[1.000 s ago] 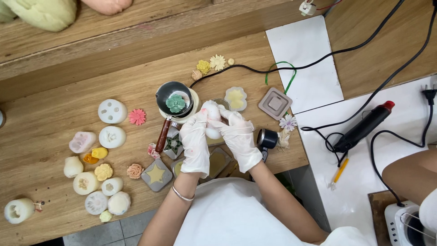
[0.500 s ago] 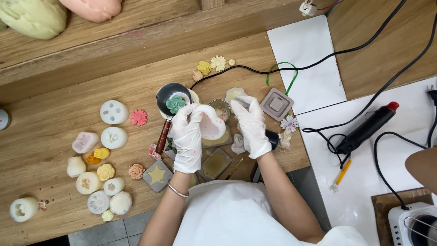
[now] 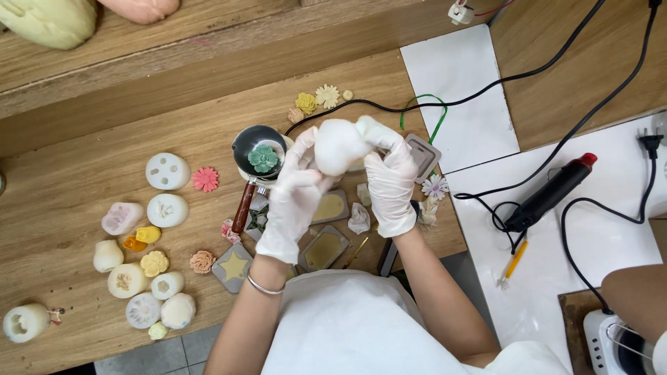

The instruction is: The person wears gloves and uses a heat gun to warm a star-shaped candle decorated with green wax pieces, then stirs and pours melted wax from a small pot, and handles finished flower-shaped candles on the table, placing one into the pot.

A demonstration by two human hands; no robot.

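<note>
You hold a white silicone mould (image 3: pixel 338 146) up off the wooden table (image 3: pixel 83 132) between both gloved hands, just above the small metal melting pot (image 3: pixel 258 149) with the green flower in it. Your left hand (image 3: pixel 292 198) curls its fingers round the mould's left side; your right hand (image 3: pixel 389 177) closes on the right side, thumbs pressing in — it looks like the flexing step, working the cast loose. The next move likely calls for even pressure and a slow peel — the piece inside may be fragile, and finished flowers (image 3: pixel 206 179) lie close below.
</note>
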